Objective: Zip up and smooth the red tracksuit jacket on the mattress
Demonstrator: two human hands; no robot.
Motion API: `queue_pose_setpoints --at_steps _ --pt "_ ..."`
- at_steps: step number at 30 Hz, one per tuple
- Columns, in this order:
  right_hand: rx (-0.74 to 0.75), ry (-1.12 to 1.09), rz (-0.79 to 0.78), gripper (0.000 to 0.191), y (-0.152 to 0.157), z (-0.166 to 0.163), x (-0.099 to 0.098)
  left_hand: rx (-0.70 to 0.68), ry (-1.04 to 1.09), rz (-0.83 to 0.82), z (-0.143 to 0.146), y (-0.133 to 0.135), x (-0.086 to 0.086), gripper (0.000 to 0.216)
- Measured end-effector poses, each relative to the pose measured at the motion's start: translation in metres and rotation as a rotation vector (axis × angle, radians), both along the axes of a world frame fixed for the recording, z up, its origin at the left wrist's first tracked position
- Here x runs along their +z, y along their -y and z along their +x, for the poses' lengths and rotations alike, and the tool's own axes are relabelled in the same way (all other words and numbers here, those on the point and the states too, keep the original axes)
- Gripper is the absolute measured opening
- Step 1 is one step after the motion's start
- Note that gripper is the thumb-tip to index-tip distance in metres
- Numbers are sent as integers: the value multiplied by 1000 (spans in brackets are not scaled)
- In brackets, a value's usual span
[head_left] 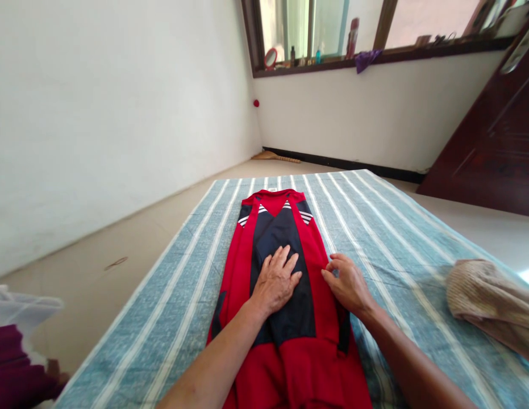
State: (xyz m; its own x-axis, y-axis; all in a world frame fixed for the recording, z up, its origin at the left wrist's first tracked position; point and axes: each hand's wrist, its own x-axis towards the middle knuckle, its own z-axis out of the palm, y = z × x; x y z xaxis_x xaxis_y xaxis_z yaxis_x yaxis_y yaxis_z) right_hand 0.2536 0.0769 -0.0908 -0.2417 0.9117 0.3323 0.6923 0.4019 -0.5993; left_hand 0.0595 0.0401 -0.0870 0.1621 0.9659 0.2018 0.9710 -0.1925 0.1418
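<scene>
A red and navy sports shirt lies lengthwise on a blue and white striped cloth, its sides folded in to a narrow strip, collar at the far end. My left hand rests flat on the navy middle panel, fingers stretched out. My right hand is at the shirt's right edge, fingers curled and pinching the red fabric there.
A beige knitted garment lies on the cloth at the right. A white bag with dark red cloth sits at the lower left. Bare floor runs along the left wall. A dark wooden door stands at the right; bottles line the window sill.
</scene>
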Motion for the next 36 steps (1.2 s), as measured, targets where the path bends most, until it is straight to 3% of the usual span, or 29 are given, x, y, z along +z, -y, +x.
queue_pose_setpoints --at_steps 5,9,14,19,26,36 --pt "14 92 13 15 0 5 -1 -1 0 28 1 2 -1 43" --pt "67 139 132 10 1 3 5 -62 -1 110 2 6 0 35" --pt "337 51 131 8 -16 -16 17 -194 9 191 1 8 -1 27" --pt "512 -48 95 8 -46 -28 3 -181 39 190 2 9 -1 26" --pt "531 -345 -25 13 -63 -17 -22 -176 95 158 0 9 0 24" --pt "502 -373 -63 13 -66 -18 -18 -195 121 160 -3 6 -2 26"
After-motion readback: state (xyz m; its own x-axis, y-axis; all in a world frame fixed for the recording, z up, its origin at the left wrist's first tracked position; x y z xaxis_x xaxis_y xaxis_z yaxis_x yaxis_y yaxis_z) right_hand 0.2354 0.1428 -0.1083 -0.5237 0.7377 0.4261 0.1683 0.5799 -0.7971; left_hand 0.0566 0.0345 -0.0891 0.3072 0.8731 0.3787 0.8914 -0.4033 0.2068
